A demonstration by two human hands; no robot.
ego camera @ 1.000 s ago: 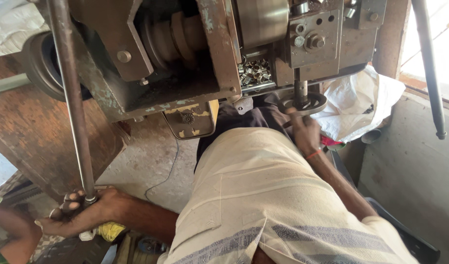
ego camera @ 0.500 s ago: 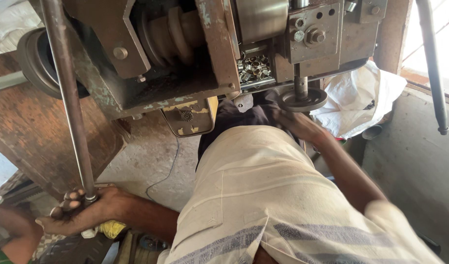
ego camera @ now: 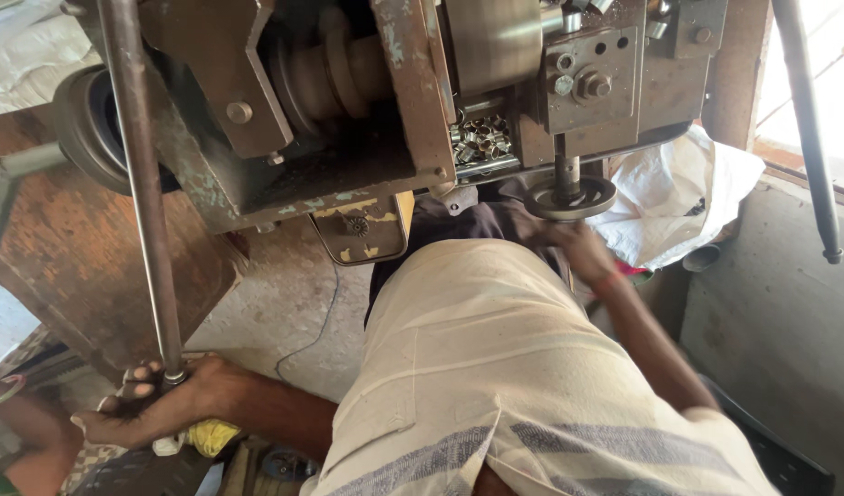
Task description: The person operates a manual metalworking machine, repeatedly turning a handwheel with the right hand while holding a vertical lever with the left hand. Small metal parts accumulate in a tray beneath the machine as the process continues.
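Left hand (ego camera: 160, 404) is closed around the lower end of the long grey steel lever rod (ego camera: 142, 193), which rises along the front of the worn metal press machine (ego camera: 385, 101). Right hand (ego camera: 583, 250) reaches to the round dark metal handwheel (ego camera: 569, 197) under the machine head; its grip cannot be told through blur. Small silver metal rings (ego camera: 477, 140) lie in the machine's tray. Judged step: positioning before a stroke; the next move calls for a steady rod pull with fingers clear.

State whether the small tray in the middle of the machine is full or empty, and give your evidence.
Not empty: the tray holds a heap of small shiny metal rings. How deep the heap goes cannot be told.
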